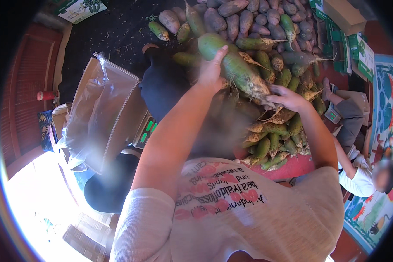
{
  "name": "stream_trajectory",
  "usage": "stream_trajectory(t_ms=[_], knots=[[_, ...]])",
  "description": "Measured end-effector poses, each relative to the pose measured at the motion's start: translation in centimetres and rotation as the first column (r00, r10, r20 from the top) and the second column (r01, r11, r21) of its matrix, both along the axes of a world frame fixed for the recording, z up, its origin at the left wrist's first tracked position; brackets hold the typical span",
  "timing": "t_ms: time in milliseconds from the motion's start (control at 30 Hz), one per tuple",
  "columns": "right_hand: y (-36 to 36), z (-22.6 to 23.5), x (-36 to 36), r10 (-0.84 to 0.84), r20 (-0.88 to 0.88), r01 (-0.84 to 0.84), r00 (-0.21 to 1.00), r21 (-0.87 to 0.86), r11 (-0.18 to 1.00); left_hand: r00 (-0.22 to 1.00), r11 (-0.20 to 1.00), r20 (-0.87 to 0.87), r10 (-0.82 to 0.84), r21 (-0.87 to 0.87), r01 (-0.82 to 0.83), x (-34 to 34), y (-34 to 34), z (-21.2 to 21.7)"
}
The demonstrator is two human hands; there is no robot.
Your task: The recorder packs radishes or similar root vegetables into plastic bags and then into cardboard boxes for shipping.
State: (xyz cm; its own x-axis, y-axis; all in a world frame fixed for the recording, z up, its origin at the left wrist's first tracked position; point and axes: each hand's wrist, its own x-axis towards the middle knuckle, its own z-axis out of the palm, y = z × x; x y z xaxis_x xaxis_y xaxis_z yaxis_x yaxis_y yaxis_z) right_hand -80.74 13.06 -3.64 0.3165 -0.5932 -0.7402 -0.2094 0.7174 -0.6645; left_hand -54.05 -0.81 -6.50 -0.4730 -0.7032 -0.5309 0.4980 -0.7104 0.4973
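Observation:
A large green radish [234, 65] is held up in front of me, its smooth green end to the upper left and its dirt-covered root end to the lower right. My left hand [212, 70] is closed around the upper part, the thumb lying along the top. At the root end, the fingers of my right hand [288, 98] are closed on the hairy tip. Beneath and around it lies a pile of green radishes [273, 142], many with soil and thin roots.
Purple sweet potatoes [244, 21] are heaped at the back. On my left, a plastic-lined carton [101, 102] stands by a scale [147, 131] with a green display. Another person [358, 174] sits at the right near a second scale [332, 114]. Cartons [360, 54] stand at the back right.

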Motion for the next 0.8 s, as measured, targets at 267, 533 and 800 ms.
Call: stream_trajectory(t_ms=[267,533,800], knots=[[11.4,-6.3,-7.6,-0.374,-0.572,0.230,0.730,-0.311,0.922,0.984,0.999,0.173,0.049,-0.002,-0.049,-0.3,-0.4,-1.7],[0.0,1.4,13.6,-0.452,-0.665,-0.415,0.595,-0.735,0.536,0.900,0.995,0.427,0.092,-0.072,-0.068,-0.3,1.0,-3.8],[-4.4,-2.7,15.6,-0.685,-0.557,-0.685,0.469,-0.720,0.116,0.858,0.990,0.512,0.052,0.089,-0.113,0.9,0.3,-2.5]])
